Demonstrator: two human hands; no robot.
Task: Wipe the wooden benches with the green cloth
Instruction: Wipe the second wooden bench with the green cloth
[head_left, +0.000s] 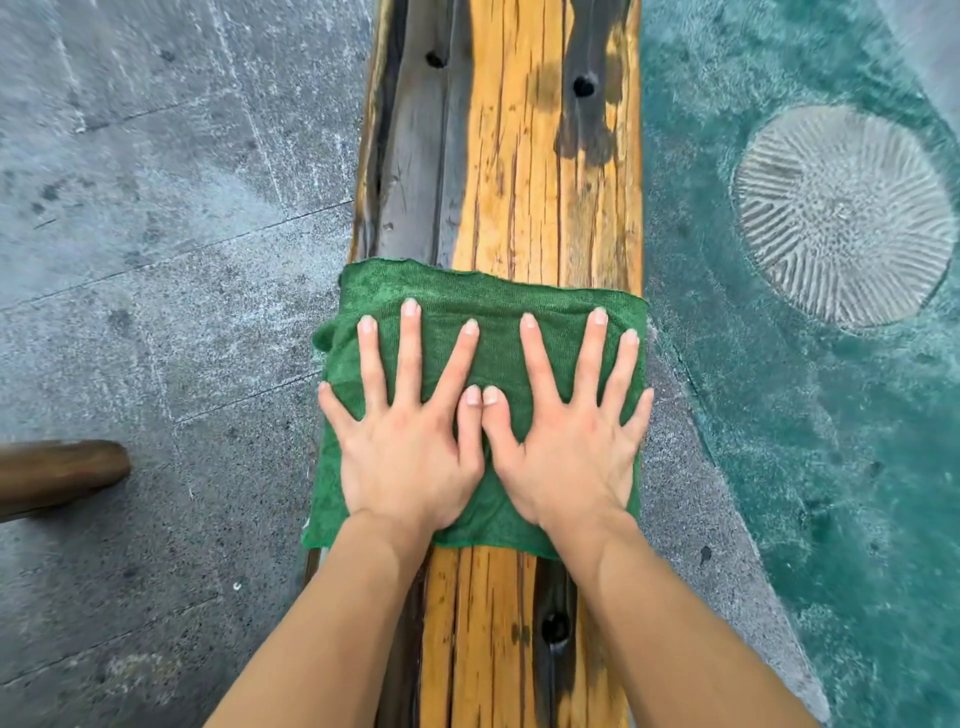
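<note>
Grey stone paving (156, 260) fills the whole nine o'clock side of the view, cut by thin straight joints. Toward three o'clock the ground changes to a teal-green surface (779, 415), and a round pale disc with radiating ridges (844, 215) is set into it at about two o'clock.

Down the middle, from twelve to six o'clock, runs the long wooden bench, its tabletop (524, 171) a rough slab of orange-yellow grain with dark grey weathered bands along the nine o'clock edge and a dark patch near one o'clock. Small dark holes show in the wood at twelve o'clock and again near six o'clock.

The green cloth (483, 312) lies spread flat across the tabletop at the centre of the view, covering the slab's full width; its nine o'clock edge hangs slightly past the wood.

Both forearms come up from six o'clock. The left hand (402, 447) lies palm down on the cloth with fingers splayed wide, pressing rather than gripping. The right hand (566, 447) does the same just beside it, flat and spread, and the two thumb tips touch or nearly touch in the middle of the cloth.

At nine o'clock, well apart from the bench, the rounded end of a brown wooden piece (62, 473) enters from the frame edge, blurred.
</note>
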